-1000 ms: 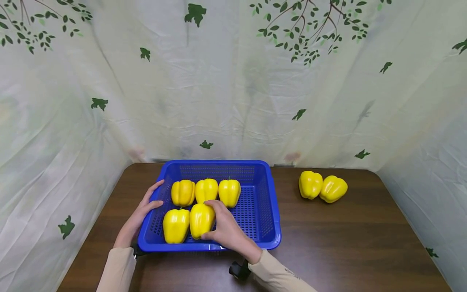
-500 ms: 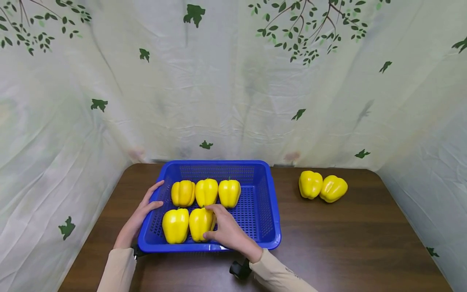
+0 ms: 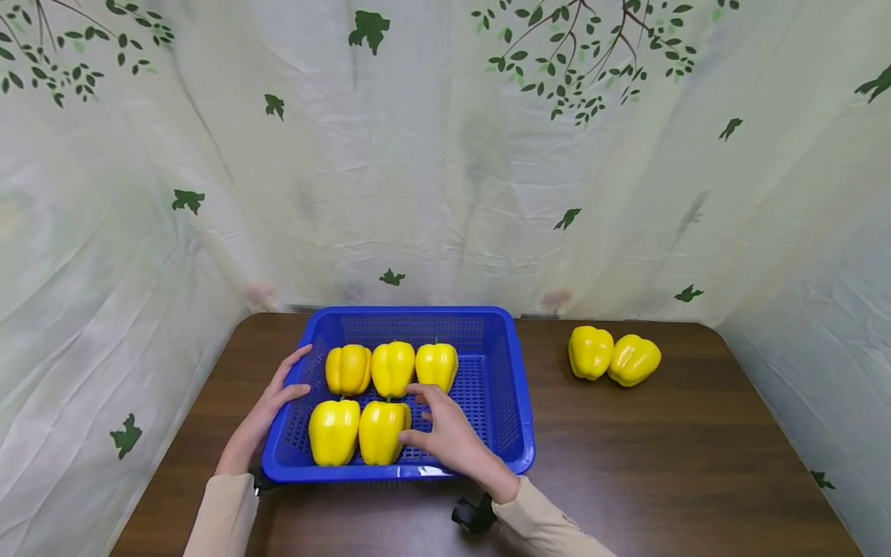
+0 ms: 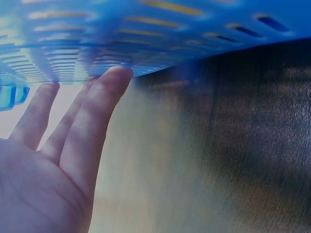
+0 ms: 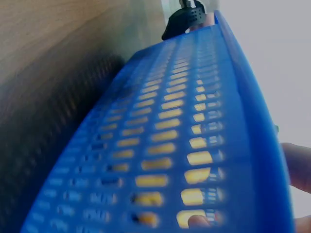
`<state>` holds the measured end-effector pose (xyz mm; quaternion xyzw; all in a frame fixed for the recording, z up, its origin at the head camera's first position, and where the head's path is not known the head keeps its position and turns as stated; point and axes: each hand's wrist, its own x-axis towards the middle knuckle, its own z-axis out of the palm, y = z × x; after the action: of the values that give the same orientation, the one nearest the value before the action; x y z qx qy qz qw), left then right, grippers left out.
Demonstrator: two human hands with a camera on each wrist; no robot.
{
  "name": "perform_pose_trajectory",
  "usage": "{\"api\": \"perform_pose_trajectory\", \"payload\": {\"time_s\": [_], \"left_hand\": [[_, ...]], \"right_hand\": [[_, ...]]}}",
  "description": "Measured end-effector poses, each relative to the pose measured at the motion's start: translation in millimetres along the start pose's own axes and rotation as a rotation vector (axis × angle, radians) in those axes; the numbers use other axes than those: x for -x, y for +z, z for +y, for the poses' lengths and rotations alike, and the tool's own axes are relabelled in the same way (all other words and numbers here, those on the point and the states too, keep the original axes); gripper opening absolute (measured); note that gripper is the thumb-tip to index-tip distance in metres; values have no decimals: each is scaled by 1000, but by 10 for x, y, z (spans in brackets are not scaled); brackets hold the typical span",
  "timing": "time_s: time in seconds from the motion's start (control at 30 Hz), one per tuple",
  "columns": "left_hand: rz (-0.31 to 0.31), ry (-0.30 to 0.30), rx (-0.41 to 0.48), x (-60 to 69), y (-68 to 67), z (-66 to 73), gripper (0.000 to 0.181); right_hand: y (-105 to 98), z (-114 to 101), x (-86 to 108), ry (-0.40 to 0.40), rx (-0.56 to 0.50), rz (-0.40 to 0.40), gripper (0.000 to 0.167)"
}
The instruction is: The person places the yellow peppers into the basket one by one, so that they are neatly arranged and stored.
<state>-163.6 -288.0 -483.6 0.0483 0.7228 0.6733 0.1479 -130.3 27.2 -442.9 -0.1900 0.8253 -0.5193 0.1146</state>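
Observation:
In the head view a blue basket holds several yellow bell peppers, three across the back and two in front. My right hand is over the basket beside the right front pepper, thumb and fingers apart and gripping nothing; whether the thumb tip touches it I cannot tell. My left hand rests against the basket's left side. The left wrist view has the left hand with fairly straight fingers touching the slotted wall. The basket's wall mostly hides the right hand in the right wrist view.
Two more yellow peppers lie side by side on the brown table, right of the basket. A pale curtain with printed leaves stands behind the table. A black device is at the right wrist.
The right front pepper has shifted slightly toward the near wall. My right hand has let go of it and moved a little to the right, fingers spread. The left hand stays put.

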Motion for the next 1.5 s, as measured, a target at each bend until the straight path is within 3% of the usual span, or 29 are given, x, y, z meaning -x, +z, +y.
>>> {"api": "perform_pose_trajectory", "payload": {"time_s": [0.3, 0.6, 0.9, 1.1, 1.5], "left_hand": [[-5, 36, -6, -12, -10, 3, 60], [5, 6, -8, 6, 2, 1, 61], [3, 5, -10, -4, 1, -2, 62], [9, 2, -8, 12, 3, -1, 62], [-10, -7, -6, -7, -22, -2, 62]], "right_hand": [[-325, 82, 91, -18, -76, 77, 57], [-591, 153, 166, -41, -90, 167, 56], [-797, 271, 248, 20, -123, 247, 53], [-977, 347, 309, 41, -171, 256, 53], [-1319, 620, 429, -15, -200, 345, 52]]}}
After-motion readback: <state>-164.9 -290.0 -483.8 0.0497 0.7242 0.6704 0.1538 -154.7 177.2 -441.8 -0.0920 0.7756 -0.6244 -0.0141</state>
